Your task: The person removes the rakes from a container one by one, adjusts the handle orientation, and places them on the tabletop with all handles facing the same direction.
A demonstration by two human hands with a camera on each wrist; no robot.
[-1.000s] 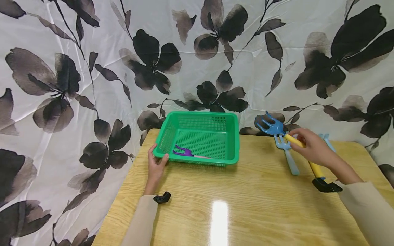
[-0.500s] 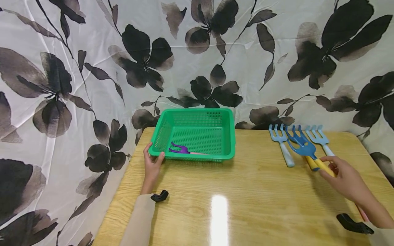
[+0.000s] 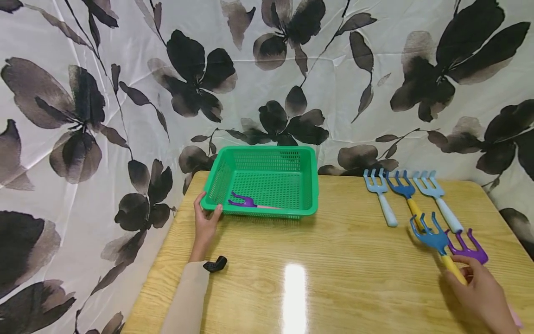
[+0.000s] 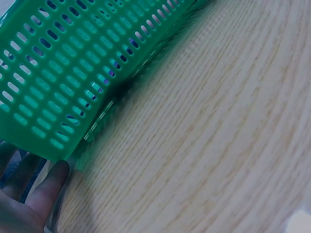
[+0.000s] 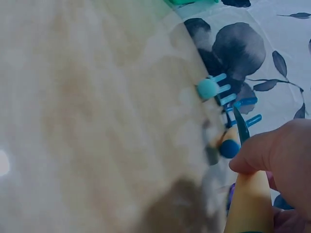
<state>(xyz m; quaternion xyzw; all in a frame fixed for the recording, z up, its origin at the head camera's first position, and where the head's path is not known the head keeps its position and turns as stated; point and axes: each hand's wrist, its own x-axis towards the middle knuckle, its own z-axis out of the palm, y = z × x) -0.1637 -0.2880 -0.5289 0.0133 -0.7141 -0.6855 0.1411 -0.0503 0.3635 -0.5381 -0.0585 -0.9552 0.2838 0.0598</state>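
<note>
My right hand (image 3: pixel 479 290) grips the yellow handle of a blue hand rake (image 3: pixel 435 239), its curved prongs pointing away from me. In the right wrist view the thumb lies along that yellow handle (image 5: pixel 250 204). A purple hand rake (image 3: pixel 475 253) lies on the table, partly behind the right hand. At the back-left, my left hand (image 3: pixel 205 229) holds the near-left corner of a green plastic basket (image 3: pixel 267 213), thumb in front and fingers on the left side. Inside the basket lies another purple hand rake (image 3: pixel 245 201) with a pink handle.
Along the table's (image 3: pixel 346 269) back right lie a light blue hand fork (image 3: pixel 388 208), a dark blue fork (image 3: pixel 402 189) with a yellow handle, and another light blue fork (image 3: pixel 448 213). A flower-patterned cloth (image 3: pixel 233 28) hangs behind the table.
My right hand has carried the blue rake from the back of the table rightward and toward me, uncovering the forks and the purple rake. The left hand stays at the basket's corner.
</note>
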